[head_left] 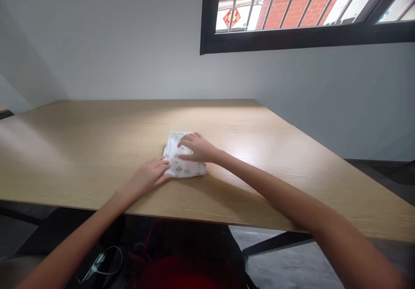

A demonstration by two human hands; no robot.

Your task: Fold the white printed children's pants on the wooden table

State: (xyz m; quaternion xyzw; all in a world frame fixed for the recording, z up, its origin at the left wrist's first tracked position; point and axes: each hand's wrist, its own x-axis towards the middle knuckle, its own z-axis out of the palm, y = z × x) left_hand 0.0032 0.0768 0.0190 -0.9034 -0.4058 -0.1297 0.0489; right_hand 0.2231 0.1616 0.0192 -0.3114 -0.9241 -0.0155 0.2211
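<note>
A white cloth [184, 167] with small printed figures lies folded into a rough square on the wooden table. My left hand [153, 173] rests at its left edge, fingers stretched out and touching the cloth, the thumb apart along its near corner. Over the cloth's right part is my right hand [198, 147], slightly blurred, its fingers curved and its thumb spread away from them. Nothing shows between the fingers of either hand. The right hand covers some of the cloth's far right side, and I cannot tell whether it presses on it.
The wooden table [97, 150] reaches back to a grey wall [129, 42]. A dark-framed, barred window [279, 42] is at the upper right. Below the table's front edge are a dark table leg [279, 242] and a white cable [120, 258] near my lap.
</note>
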